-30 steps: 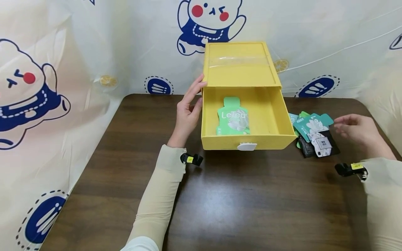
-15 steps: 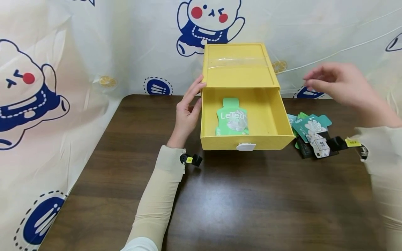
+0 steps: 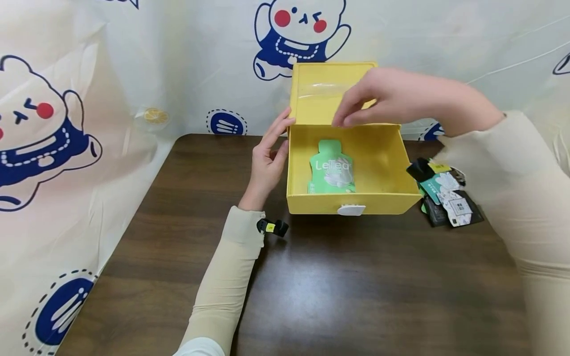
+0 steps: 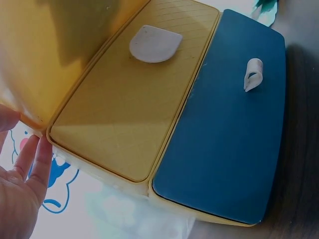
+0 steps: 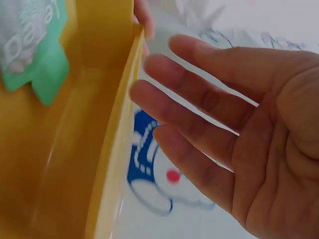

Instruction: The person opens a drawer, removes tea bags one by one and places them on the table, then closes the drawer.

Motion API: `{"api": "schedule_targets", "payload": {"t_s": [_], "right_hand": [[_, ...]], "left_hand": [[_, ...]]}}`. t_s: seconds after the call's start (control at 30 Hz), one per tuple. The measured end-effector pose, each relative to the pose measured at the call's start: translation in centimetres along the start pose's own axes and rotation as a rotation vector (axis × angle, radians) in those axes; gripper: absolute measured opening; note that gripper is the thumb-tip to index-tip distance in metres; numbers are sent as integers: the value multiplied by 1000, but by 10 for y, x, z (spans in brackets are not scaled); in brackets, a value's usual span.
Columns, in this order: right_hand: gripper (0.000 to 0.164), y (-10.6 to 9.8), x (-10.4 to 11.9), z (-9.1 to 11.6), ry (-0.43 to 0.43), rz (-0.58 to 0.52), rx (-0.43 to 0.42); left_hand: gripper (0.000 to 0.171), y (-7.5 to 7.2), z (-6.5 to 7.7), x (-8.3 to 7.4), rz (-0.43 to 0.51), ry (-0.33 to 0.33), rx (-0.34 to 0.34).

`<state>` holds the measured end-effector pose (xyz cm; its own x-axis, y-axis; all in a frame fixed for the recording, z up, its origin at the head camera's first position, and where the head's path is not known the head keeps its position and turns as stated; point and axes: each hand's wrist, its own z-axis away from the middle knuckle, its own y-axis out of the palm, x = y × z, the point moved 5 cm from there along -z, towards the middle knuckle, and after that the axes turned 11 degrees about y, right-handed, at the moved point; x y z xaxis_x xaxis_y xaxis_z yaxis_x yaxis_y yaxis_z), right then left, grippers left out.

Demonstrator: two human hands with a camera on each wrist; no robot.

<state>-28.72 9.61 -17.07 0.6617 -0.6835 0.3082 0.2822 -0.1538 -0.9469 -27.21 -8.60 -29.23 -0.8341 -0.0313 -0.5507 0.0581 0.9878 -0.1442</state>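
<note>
A yellow drawer [image 3: 383,203] is pulled out of a yellow drawer box [image 3: 311,109]. Inside it, toward the left, lies a green bottle-shaped card or packet [image 3: 331,173] printed "LeTea"; whether others lie under it is hidden. My left hand [image 3: 265,160] touches the left side of the box near the drawer opening, fingers extended. Over the drawer's back part hovers my right hand [image 3: 383,99]. The right wrist view shows that hand [image 5: 239,114] with loosely spread fingers, holding nothing, close beside the drawer's edge.
On the table [image 3: 338,296] right of the box lies a pile of flat packets [image 3: 456,210], green, teal, white and black, partly behind my right sleeve. Lower in the box are a yellow drawer front [image 4: 124,99] and a blue one [image 4: 219,124]. A printed curtain [image 3: 213,59] hangs behind.
My right hand has risen from beside the packet pile and moved left until it is over the open drawer. The left hand has stayed at the box's side.
</note>
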Motion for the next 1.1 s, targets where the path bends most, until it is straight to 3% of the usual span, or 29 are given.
{"api": "schedule_targets", "payload": {"t_s": [0.1,0.23,0.53,0.83,1.1], "right_hand": [[18,7,16,-17,-48,28,117],[20,22,32,-29,-109,59,211],[25,59,48,-43,-144,102,412],[24,82,47,-51,-95,168,464],[12,84,40,-50,-52,212,507]], "left_hand": [[36,0,0,0,-2,-2,4],[35,1,-1,0,-7,9,8],[36,0,0,1,8,19,2],[36,-2,-1,-1,2,22,-3],[35,-1,-1,0,9,14,-2]]}}
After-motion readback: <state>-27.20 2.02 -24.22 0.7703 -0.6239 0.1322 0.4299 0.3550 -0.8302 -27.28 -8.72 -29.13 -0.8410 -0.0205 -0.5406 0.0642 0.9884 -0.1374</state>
